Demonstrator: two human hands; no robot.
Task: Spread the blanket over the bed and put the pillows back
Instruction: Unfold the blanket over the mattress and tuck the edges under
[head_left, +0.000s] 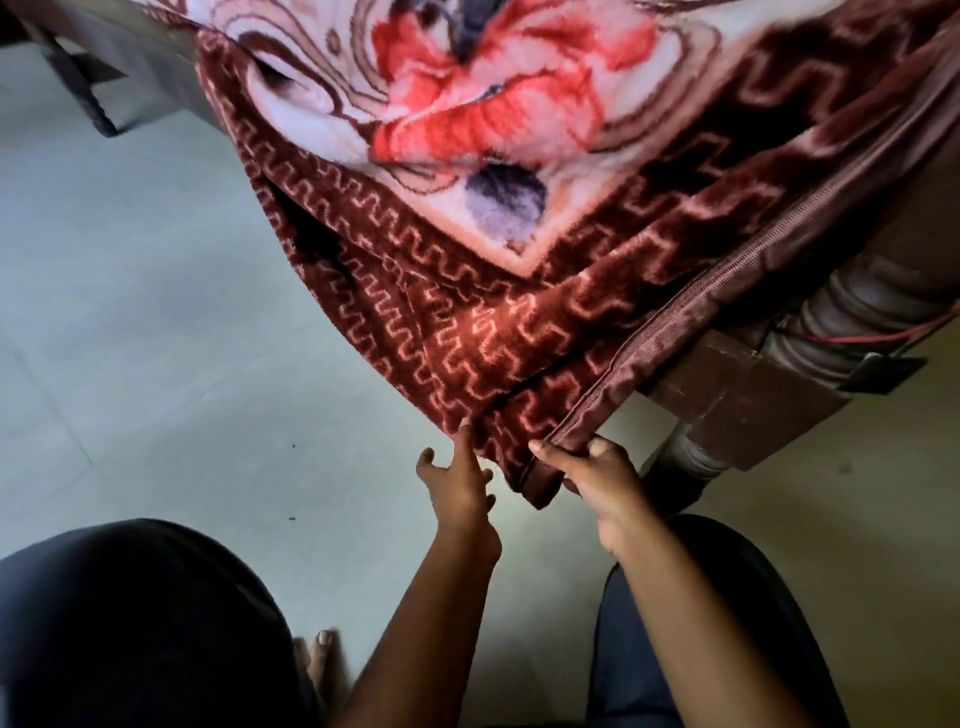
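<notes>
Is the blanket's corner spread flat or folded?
Folded: the blanket hangs off the bed corner in overlapping folds; the right hand grips its hem, the left hand touches it.

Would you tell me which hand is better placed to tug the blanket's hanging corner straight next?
Probably the right hand: it grips the bound corner of the blanket, beside the bed leg. The left hand only touches a fold with straight fingers.

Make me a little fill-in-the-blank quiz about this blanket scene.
1. The right hand grips the blanket's satin-edged ____.
2. The left hand touches the blanket with fingers ____, not curled.
3. The blanket's big printed flower is ____.
Missing words: corner; straight; red.
</notes>
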